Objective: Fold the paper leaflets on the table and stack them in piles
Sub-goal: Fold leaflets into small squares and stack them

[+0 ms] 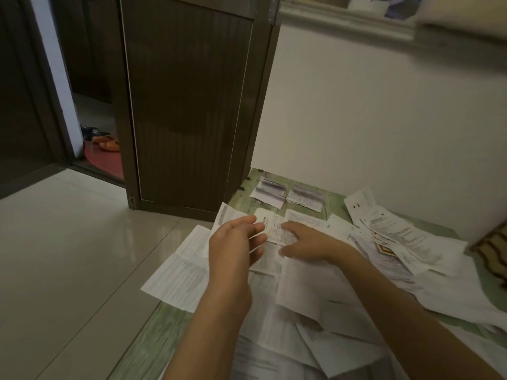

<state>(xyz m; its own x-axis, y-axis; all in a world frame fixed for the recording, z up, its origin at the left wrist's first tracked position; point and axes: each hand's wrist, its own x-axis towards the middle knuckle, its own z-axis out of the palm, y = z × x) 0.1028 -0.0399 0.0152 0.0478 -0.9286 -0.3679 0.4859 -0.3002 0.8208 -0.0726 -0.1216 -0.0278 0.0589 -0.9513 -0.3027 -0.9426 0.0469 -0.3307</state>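
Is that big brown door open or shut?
Open: the door stands swung into the room, and shoes show through the gap beside it.

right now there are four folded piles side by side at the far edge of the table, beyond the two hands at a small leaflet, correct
Not quite. The head view shows two folded piles, not four: a left pile and a right pile, side by side at the far edge of the table, beyond the left hand and right hand at a small leaflet.

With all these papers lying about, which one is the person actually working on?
The small narrow leaflet just before the two folded piles: the left grip pinches its left edge and the right grip rests on it. Other sheets lie loose.
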